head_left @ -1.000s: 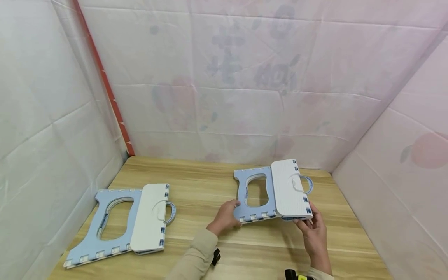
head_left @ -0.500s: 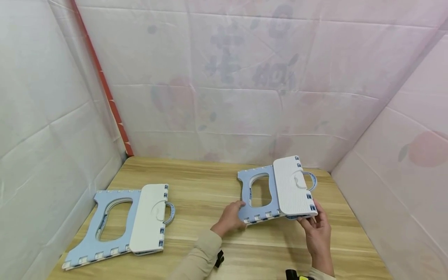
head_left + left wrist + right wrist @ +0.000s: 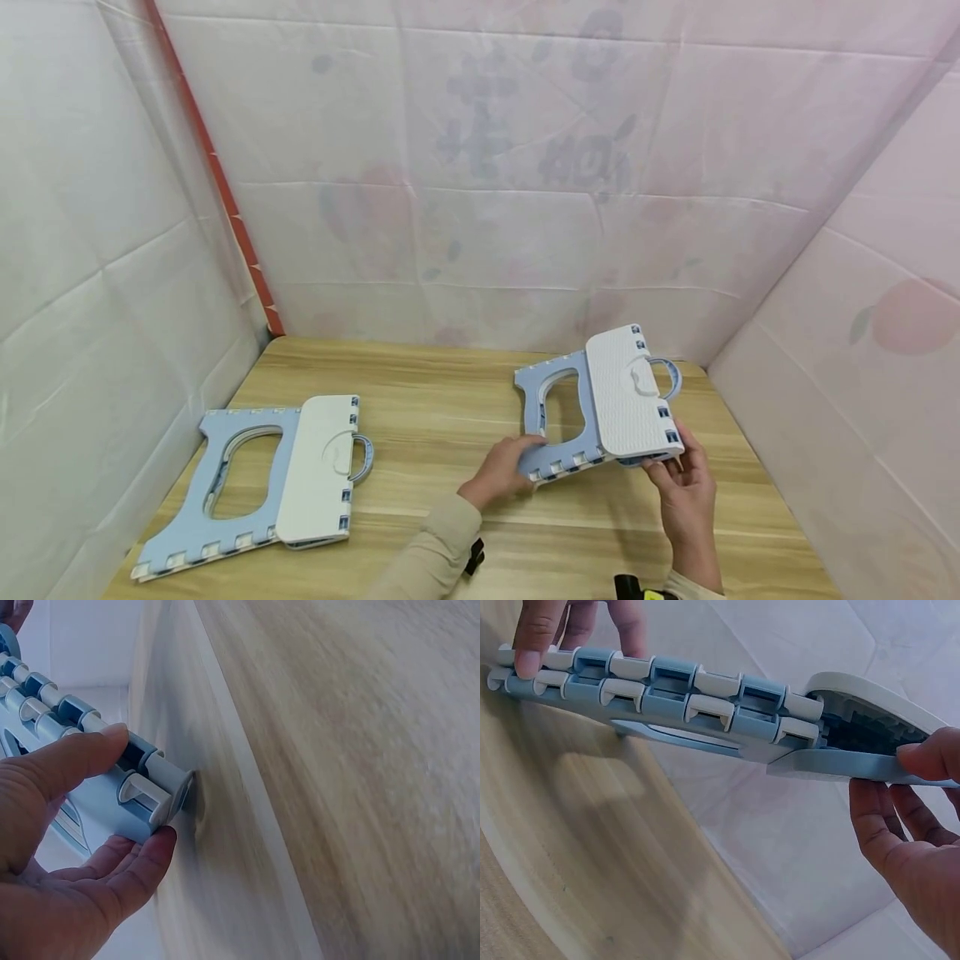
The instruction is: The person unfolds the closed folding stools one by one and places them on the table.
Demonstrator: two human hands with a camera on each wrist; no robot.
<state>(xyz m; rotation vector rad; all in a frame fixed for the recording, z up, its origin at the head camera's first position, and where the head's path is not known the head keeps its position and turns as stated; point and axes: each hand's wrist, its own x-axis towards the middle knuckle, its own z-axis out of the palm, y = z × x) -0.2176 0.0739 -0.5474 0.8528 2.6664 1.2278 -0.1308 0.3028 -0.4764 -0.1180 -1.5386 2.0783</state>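
Both hands hold a folded step stool [image 3: 633,392] with a white ribbed top, blue leg panels and a blue carry handle [image 3: 670,379]. My left hand [image 3: 504,473] grips the near corner of its leg end; in the left wrist view the thumb lies over the hinged edge and the fingers sit beneath. My right hand [image 3: 686,492] pinches the near corner of the seat end. In the right wrist view, its thumb [image 3: 934,757] presses on the blue half of the seat, with fingers below. The white and blue seat halves stand slightly apart there. The stool is tilted, its right end raised.
A second folded stool [image 3: 318,479], white and blue, lies flat at the left of the wooden table [image 3: 427,400], its handle pointing right. Sheeted walls close off the back [image 3: 495,242] and both sides. A red strip [image 3: 225,183] runs down the back left corner.
Held by both hands, the stool has shifted a little to the right, and its right end has risen and turned slightly. The left stool stays where it was.
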